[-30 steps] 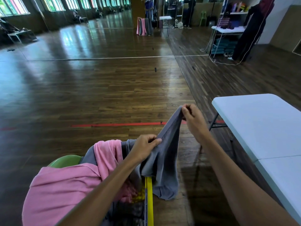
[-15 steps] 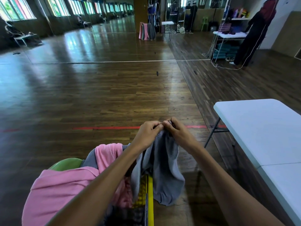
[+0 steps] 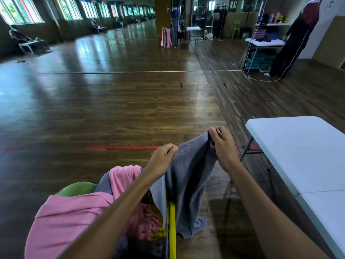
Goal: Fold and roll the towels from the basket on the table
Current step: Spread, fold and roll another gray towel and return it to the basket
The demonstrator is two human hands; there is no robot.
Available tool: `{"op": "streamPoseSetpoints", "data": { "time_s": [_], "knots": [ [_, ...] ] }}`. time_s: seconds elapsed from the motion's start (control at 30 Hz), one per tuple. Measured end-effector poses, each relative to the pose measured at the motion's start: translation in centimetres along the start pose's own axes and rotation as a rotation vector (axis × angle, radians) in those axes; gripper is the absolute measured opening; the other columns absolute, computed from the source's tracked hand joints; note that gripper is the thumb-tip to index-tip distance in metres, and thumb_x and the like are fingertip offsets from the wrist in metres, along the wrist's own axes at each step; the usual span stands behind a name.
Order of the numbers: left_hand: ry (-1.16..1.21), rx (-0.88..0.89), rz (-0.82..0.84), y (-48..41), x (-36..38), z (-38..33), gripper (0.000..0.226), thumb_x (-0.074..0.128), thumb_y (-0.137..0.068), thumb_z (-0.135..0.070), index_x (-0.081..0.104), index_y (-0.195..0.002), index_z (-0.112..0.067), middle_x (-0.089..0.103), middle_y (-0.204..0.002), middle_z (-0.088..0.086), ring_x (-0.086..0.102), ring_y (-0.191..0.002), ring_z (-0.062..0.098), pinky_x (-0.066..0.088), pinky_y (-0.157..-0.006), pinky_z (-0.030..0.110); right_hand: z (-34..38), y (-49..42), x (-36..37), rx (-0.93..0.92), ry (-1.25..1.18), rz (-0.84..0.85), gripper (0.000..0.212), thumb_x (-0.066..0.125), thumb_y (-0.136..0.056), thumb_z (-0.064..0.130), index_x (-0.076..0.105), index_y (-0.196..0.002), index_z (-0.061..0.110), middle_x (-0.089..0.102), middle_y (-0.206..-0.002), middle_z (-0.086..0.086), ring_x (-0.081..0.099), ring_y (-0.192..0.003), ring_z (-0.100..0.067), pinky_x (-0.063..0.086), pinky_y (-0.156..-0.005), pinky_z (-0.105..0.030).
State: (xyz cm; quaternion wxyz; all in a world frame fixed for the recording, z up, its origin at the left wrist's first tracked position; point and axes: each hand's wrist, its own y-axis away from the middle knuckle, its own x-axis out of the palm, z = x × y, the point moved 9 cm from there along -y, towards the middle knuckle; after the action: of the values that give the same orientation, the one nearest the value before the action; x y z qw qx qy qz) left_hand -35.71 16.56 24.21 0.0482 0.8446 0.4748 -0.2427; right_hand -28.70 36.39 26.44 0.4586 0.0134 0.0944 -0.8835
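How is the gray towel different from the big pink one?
The left hand and right hand hold the gray towel up; no hand holds the pink towel. The gray towel hangs over the basket edge; the pink towel lies heaped. Both are soft cloth.

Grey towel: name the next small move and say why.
Probably lift the grey towel clear and swing it right onto the white table: left hand and right hand pinch its top edge, while its lower end hangs beside the yellow basket rim.
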Motion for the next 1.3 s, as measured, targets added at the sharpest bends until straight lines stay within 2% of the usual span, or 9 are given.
{"op": "streamPoseSetpoints", "data": {
  "time_s": [0.2,0.3,0.43,0.5,0.67,0.9,1.0,1.13,1.3],
  "knots": [
    [0.023,0.049,-0.007,-0.8,1.1,-3.2,0.025,0.049,-0.1,-0.022,0.062,-0.079,-0.025,0.063,-0.075,-0.007,0.055,-0.071,0.002,0.043,-0.07,0.025,1.4,1.6,4.3,-0.042,-0.031,0.23,0.033,0.051,-0.099,0.037,0.069,-0.092,0.011,0.059,-0.067,0.009,0.053,-0.071,0.005,0.042,-0.069,-0.011],
    [0.045,0.023,-0.009,-1.2,1.2,-3.3,0.024,0.047,-0.1,-0.026,0.069,-0.094,-0.019,0.072,-0.09,-0.002,0.066,-0.087,0.009,0.05,-0.078,0.029,0.8,2.2,5.8,-0.036,0.009,0.338,0.039,0.064,-0.087,0.052,0.067,-0.084,0.013,0.059,-0.068,0.007,0.056,-0.07,-0.002,0.044,-0.067,-0.021],
    [0.044,0.005,-0.013,-1.2,1.3,-2.9,0.023,0.048,-0.099,-0.026,0.068,-0.089,-0.02,0.069,-0.089,0.014,0.064,-0.079,0.025,0.05,-0.075,0.043,0.4,1.9,5.4,-0.039,-0.036,0.292,0.032,0.067,-0.088,0.04,0.065,-0.089,0.007,0.062,-0.073,0.006,0.058,-0.071,-0.008,0.046,-0.068,-0.029],
    [0.06,0.0,0.001,-1.1,1.5,-2.8,0.024,0.048,-0.099,-0.028,0.067,-0.086,-0.022,0.067,-0.087,0.017,0.059,-0.073,0.018,0.049,-0.072,0.044,0.6,2.1,5.2,-0.077,0.021,0.277,0.024,0.062,-0.093,0.033,0.065,-0.087,0.01,0.06,-0.069,0.012,0.055,-0.069,-0.005,0.044,-0.066,-0.025],
    [-0.011,0.036,0.028,-0.4,1.6,-4.0,0.021,0.046,-0.101,-0.024,0.065,-0.09,-0.02,0.061,-0.074,-0.009,0.053,-0.064,-0.002,0.041,-0.061,0.014,0.9,2.0,4.6,-0.162,0.165,0.177,0.021,0.053,-0.098,0.032,0.062,-0.085,0.018,0.059,-0.073,0.007,0.054,-0.068,-0.006,0.043,-0.064,-0.024],
    [-0.32,0.09,-0.12,0.1,-0.2,-1.2,0.021,0.038,-0.1,-0.01,0.059,-0.097,-0.012,0.062,-0.092,0.002,0.057,-0.084,0.018,0.043,-0.072,0.03,1.4,1.3,1.2,-0.098,0.08,-0.009,0.023,0.054,-0.097,0.035,0.058,-0.077,0.024,0.05,-0.06,0.009,0.047,-0.058,-0.008,0.04,-0.059,-0.033],
    [-0.374,0.083,-0.267,0.2,-1.4,-0.3,0.024,0.04,-0.099,-0.004,0.063,-0.105,-0.008,0.058,-0.103,0.005,0.054,-0.096,0.02,0.04,-0.083,0.023,2.0,1.3,1.3,-0.103,0.084,0.012,0.026,0.052,-0.098,0.037,0.056,-0.077,0.021,0.047,-0.063,0.008,0.044,-0.06,-0.008,0.039,-0.06,-0.034],
    [-0.189,0.083,-0.315,0.2,-2.8,-1.4,0.019,0.052,-0.098,-0.01,0.07,-0.103,-0.01,0.062,-0.097,-0.004,0.056,-0.088,0.007,0.037,-0.077,0.004,2.7,1.0,0.5,-0.101,0.113,-0.017,0.027,0.048,-0.1,0.033,0.055,-0.081,0.015,0.045,-0.068,0.007,0.043,-0.061,-0.003,0.039,-0.064,-0.027],
    [0.19,-0.013,-0.206,-1.2,-3.6,-1.7,0.023,0.053,-0.096,-0.009,0.07,-0.081,-0.014,0.062,-0.063,-0.007,0.054,-0.055,0.009,0.043,-0.054,0.023,2.8,0.5,-0.4,-0.104,0.098,0.012,0.023,0.053,-0.097,0.039,0.062,-0.086,0.022,0.055,-0.073,0.015,0.05,-0.067,0.003,0.042,-0.069,-0.024]
  ]
}}
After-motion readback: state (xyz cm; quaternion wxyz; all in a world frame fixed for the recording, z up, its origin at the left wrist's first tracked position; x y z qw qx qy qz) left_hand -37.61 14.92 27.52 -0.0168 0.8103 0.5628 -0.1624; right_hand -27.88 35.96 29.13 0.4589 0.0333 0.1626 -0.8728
